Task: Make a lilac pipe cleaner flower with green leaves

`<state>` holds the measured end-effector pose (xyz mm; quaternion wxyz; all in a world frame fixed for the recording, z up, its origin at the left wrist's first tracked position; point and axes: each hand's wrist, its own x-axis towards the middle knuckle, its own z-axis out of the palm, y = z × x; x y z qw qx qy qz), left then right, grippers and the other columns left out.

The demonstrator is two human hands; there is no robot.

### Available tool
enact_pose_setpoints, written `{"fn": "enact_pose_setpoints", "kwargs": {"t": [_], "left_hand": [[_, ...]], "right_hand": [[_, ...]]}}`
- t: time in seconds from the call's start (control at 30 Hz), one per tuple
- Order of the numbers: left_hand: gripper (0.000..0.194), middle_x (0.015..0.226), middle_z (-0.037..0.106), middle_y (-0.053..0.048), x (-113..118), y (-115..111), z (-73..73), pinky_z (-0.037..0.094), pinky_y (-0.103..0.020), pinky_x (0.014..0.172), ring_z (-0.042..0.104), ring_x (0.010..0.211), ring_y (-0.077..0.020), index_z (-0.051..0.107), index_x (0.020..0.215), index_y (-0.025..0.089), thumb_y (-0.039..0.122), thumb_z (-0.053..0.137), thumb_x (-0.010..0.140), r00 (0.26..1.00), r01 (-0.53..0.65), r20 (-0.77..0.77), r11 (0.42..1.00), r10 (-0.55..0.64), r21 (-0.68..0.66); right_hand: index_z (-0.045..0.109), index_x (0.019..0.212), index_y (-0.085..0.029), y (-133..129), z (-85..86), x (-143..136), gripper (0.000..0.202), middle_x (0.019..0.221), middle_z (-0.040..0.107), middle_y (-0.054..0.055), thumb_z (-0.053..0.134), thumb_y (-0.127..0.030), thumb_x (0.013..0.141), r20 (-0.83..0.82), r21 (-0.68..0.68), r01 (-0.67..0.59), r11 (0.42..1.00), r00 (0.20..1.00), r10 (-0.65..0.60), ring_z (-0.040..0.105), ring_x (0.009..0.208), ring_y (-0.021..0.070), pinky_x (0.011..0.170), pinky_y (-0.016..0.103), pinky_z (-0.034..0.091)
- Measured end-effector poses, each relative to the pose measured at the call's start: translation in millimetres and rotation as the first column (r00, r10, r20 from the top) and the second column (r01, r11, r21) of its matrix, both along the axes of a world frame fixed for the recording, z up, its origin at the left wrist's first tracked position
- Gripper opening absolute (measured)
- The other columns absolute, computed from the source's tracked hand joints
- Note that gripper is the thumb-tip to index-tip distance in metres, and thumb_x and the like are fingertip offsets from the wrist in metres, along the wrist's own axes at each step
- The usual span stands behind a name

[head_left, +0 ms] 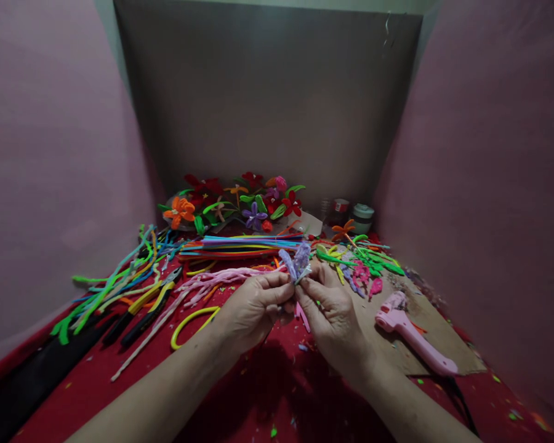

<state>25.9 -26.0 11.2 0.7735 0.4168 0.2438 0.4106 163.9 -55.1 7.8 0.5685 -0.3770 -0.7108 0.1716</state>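
Between my two hands, above the middle of the table, is a lavender pipe-cleaner flower (300,259) with its fuzzy petals pointing up. My left hand (258,304) pinches its base from the left, thumb and forefinger together. From the right, my right hand (330,304) is closed on the same base, its fingertips almost meeting the left ones. A pale, shiny bit shows by the petals near the right fingers; I cannot make out what it is. Below the fingers a pink pipe-cleaner piece (303,317) shows. The fingertips hide the flower's lower end.
Yellow-and-black pliers (154,304), pale pink twisted stems (212,283) and loose pipe cleaners (115,283) lie left. A pink glue gun (415,338) rests on cardboard (436,344) at right. Behind are a pipe-cleaner bundle (240,246), finished flowers (253,215) and a lidded jar (362,216).
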Motion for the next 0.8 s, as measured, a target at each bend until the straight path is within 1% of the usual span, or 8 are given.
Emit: {"fn": "enact_pose_setpoints", "kwargs": {"t": [0.13, 0.23, 0.37, 0.43, 0.5, 0.6, 0.67, 0.8], "left_hand": [[0.017, 0.057, 0.054, -0.001, 1.8, 0.1, 0.2, 0.035, -0.016, 0.046, 0.049, 0.050, -0.0062, 0.064, 0.068, 0.009, 0.022, 0.074, 0.067, 0.999, -0.044, 0.008, 0.999, 0.044, -0.013], [0.021, 0.062, 0.056, -0.002, 2.2, 0.8, 4.4, 0.036, -0.015, 0.046, 0.049, 0.050, -0.0052, 0.065, 0.072, 0.008, 0.022, 0.077, 0.063, 0.997, -0.082, 0.011, 0.996, 0.082, -0.021], [0.021, 0.066, 0.058, -0.003, -1.0, 3.2, 9.9, 0.036, -0.014, 0.043, 0.048, 0.050, -0.0045, 0.064, 0.069, 0.008, 0.022, 0.078, 0.061, 0.989, -0.147, 0.033, 0.989, 0.147, 0.007], [0.019, 0.065, 0.057, -0.002, -3.7, 5.4, 11.0, 0.037, -0.014, 0.043, 0.048, 0.050, -0.0047, 0.064, 0.069, 0.009, 0.021, 0.076, 0.064, 0.982, -0.182, 0.048, 0.983, 0.180, 0.024], [0.015, 0.065, 0.057, -0.002, -6.0, 7.4, 11.1, 0.039, -0.015, 0.045, 0.048, 0.050, -0.0051, 0.064, 0.071, 0.010, 0.019, 0.074, 0.066, 0.977, -0.208, 0.051, 0.978, 0.206, 0.029], [0.010, 0.065, 0.057, -0.002, -6.7, 9.1, 11.5, 0.041, -0.014, 0.046, 0.050, 0.051, -0.0059, 0.063, 0.072, 0.010, 0.017, 0.070, 0.070, 0.972, -0.232, 0.044, 0.972, 0.231, 0.027], [0.007, 0.064, 0.057, -0.002, -6.1, 9.3, 11.8, 0.042, -0.014, 0.045, 0.051, 0.051, -0.0063, 0.062, 0.070, 0.009, 0.014, 0.067, 0.072, 0.970, -0.240, 0.038, 0.971, 0.239, 0.014], [0.007, 0.061, 0.057, -0.002, -5.7, 11.8, 9.4, 0.041, -0.014, 0.043, 0.051, 0.050, -0.0069, 0.061, 0.067, 0.010, 0.012, 0.063, 0.073, 0.972, -0.233, 0.035, 0.972, 0.233, -0.028]], "right_hand": [[0.061, 0.073, -0.018, -1.7, 2.5, -0.5, 0.020, 0.083, 0.052, 0.004, 0.046, -0.013, 0.085, -0.011, -0.028, -0.022, 0.999, 1.000, 0.022, 0.051, 0.082, 0.0156, 0.075, 0.027, 0.042], [0.067, 0.086, -0.020, 1.6, 2.4, 6.5, 0.019, 0.084, 0.054, 0.003, 0.048, -0.015, 0.083, -0.034, -0.078, -0.018, 0.997, 0.999, 0.015, 0.052, 0.083, 0.0155, 0.075, 0.028, 0.043], [0.069, 0.098, -0.017, 23.3, 2.3, 30.7, 0.025, 0.086, 0.059, 0.005, 0.053, -0.021, 0.078, -0.079, -0.195, 0.156, 0.968, 0.981, -0.174, 0.056, 0.084, 0.0176, 0.076, 0.030, 0.044], [0.071, 0.088, -0.015, 39.3, 3.0, 45.4, 0.022, 0.084, 0.064, 0.006, 0.053, -0.019, 0.077, 0.026, -0.235, 0.247, 0.940, 0.968, -0.248, 0.058, 0.081, 0.0181, 0.074, 0.030, 0.045], [0.073, 0.083, -0.016, 53.8, 3.4, 57.7, 0.022, 0.081, 0.069, 0.007, 0.052, -0.015, 0.074, 0.275, -0.302, 0.332, 0.894, 0.928, -0.251, 0.061, 0.077, 0.0179, 0.071, 0.028, 0.045], [0.074, 0.074, -0.018, 66.4, 1.4, 66.1, 0.024, 0.076, 0.072, 0.008, 0.052, -0.009, 0.070, 0.666, -0.301, 0.490, 0.818, 0.722, -0.188, 0.063, 0.072, 0.0186, 0.063, 0.026, 0.042], [0.073, 0.069, -0.017, 68.8, -2.2, 64.7, 0.022, 0.071, 0.070, 0.010, 0.053, -0.009, 0.067, 0.740, -0.296, 0.541, 0.787, 0.651, -0.169, 0.064, 0.068, 0.0216, 0.059, 0.028, 0.040], [0.071, 0.068, -0.014, 70.1, -11.1, 56.3, 0.015, 0.074, 0.069, 0.016, 0.057, -0.008, 0.065, 0.772, -0.291, 0.607, 0.739, 0.605, -0.193, 0.065, 0.073, 0.0268, 0.058, 0.031, 0.040]]}}
